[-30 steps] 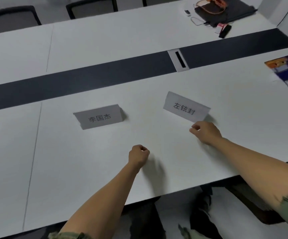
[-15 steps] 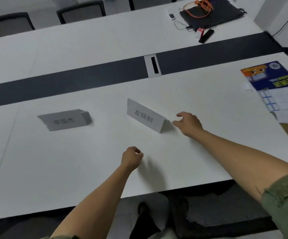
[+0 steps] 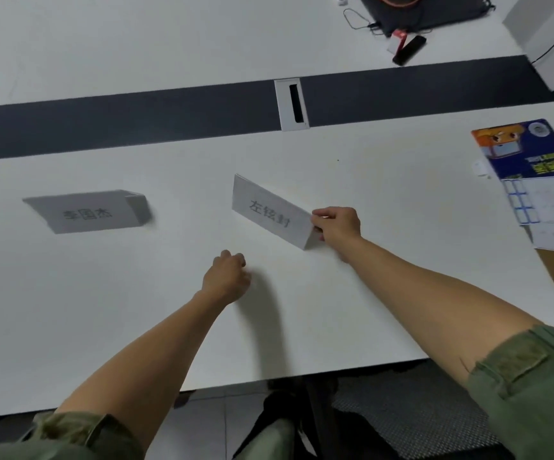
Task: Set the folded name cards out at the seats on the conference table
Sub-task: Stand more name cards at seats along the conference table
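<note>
Two folded white paper name cards sit on the white conference table (image 3: 385, 293); left one (image 3: 86, 211) placed; right hand (image 3: 335, 225) pinches the skewed right one (image 3: 270, 212), unaligned; left hand (image 3: 227, 277) fisted, empty.

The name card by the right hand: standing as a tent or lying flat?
Standing: the name card shows its open triangular end, pinched by the right hand.
</note>
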